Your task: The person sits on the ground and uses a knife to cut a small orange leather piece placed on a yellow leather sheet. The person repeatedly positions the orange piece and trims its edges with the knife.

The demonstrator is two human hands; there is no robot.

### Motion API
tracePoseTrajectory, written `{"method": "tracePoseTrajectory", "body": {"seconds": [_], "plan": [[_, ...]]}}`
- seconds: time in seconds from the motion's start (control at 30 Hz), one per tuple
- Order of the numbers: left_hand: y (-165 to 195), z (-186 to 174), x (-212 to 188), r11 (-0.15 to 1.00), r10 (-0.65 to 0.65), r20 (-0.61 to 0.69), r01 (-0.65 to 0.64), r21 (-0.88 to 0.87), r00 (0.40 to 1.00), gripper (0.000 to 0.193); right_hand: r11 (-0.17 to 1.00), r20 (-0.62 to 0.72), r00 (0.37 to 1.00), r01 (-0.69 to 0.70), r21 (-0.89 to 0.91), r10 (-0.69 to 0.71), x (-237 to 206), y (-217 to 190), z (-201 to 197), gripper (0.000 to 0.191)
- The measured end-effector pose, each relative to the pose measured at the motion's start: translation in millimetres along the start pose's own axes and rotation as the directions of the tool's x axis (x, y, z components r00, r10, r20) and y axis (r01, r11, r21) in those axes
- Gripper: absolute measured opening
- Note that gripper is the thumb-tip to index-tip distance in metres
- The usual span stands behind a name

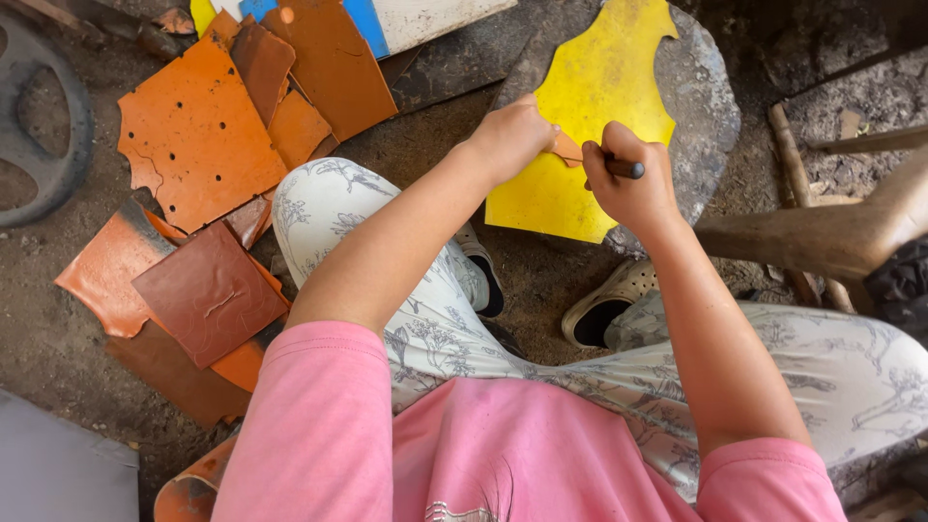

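My left hand (517, 135) pressed a small orange piece (567, 148) on the yellow sheet (590, 87), my right hand (628, 179) gripped the tool (625, 168) so near that a slip could cut my fingers.

Yellow leather sheet (590, 97), orange and brown leather pieces (198, 130), floral-print grey trousers (329, 198).

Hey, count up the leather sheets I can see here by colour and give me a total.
Yellow sheet, on the flat stone under the left hand and right hand: 1
Orange sheets, such as the holed one: about 5, overlapping
Brown sheets, such as the square one: about 4
Total: about 10
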State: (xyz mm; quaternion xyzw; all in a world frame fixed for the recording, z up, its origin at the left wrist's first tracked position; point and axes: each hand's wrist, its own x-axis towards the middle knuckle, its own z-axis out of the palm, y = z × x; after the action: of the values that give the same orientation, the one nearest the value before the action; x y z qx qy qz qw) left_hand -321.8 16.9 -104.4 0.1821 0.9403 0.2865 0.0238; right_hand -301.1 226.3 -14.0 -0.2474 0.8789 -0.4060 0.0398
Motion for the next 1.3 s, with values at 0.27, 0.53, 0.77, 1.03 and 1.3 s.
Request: {"method": "tracePoseTrajectory", "body": {"seconds": [0.27, 0.53, 0.77, 1.03, 1.3], "plan": [[-0.7, 3.7, 0.3, 0.998, 0.045, -0.017, -0.044, 0.048, 0.999, 0.026, 0.999, -0.015, 0.999, -0.039, -0.003, 0.039, -15.0, 4.6, -8.0, 0.038], [-2.4, 5.9, -1.9, 1.0, 0.026, -0.034, -0.026, -0.003, 0.999, 0.026, 0.939, 0.03, 0.978, -0.207, 0.273, 0.207, -11.0, 32.3, -8.5, 0.033], [-6.0, 6.4, -7.4, 0.997, 0.064, -0.04, -0.062, 0.041, 0.997, 0.022, 0.875, 0.092, 0.97, -0.241, 0.419, 0.223, -5.1, 54.7, -16.8, 0.033], [2.1, 14.7, -13.3, 0.941, 0.161, -0.022, -0.147, 0.305, 0.987, 0.027, 0.866, 0.093, 0.96, -0.278, 0.416, 0.263, 4.8, 63.3, -26.2, 0.031], [48.5, 55.7, -7.0, 0.645, 0.025, 0.286, -0.234, 0.728, 0.958, 0.032, 0.825, 0.068, 0.967, -0.247, 0.508, 0.247, 12.1, 77.2, -20.3, 0.028]]}}
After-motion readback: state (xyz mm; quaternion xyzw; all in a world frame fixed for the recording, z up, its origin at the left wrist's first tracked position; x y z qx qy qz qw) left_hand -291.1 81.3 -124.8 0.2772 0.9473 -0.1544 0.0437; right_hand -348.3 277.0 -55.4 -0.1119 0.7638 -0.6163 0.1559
